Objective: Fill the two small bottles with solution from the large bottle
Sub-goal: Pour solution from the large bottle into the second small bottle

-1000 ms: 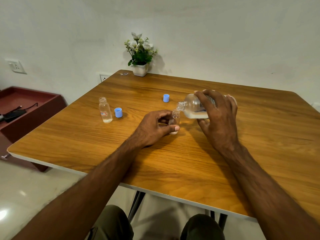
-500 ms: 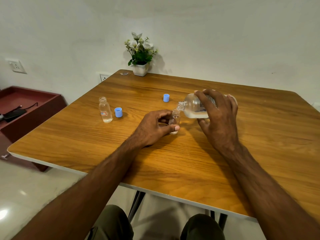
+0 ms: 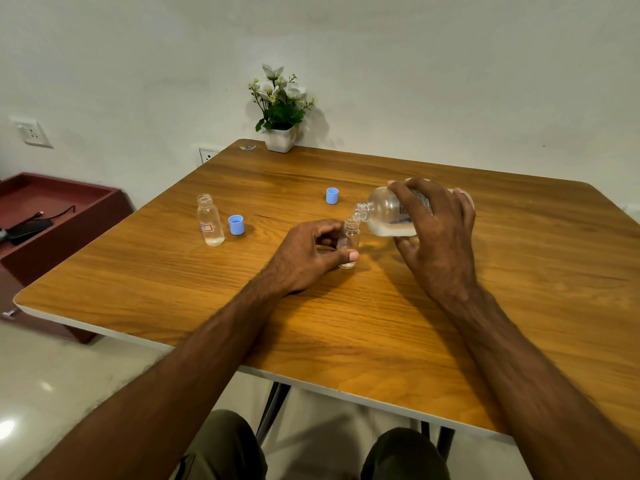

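My right hand [image 3: 437,233] grips the large clear bottle [image 3: 384,213], tipped on its side with its open neck over the mouth of a small clear bottle [image 3: 349,242]. That small bottle stands upright on the wooden table [image 3: 346,327], held near its base by my left hand [image 3: 308,254]. Clear liquid lies along the lower side of the large bottle. A second small bottle [image 3: 210,220] with a red-edged label stands uncapped at the left, with a little liquid at its bottom. One blue cap [image 3: 236,225] sits beside it; another blue cap [image 3: 332,196] lies farther back.
A white pot of flowers [image 3: 281,112] stands at the table's far edge against the wall. A small clear scrap [image 3: 248,147] lies near the far left corner. A dark red cabinet [image 3: 52,216] with a black device and cable sits left of the table.
Almost nothing differs. Both hands hold their bottles in the same place, with the large bottle still tipped over the small one.
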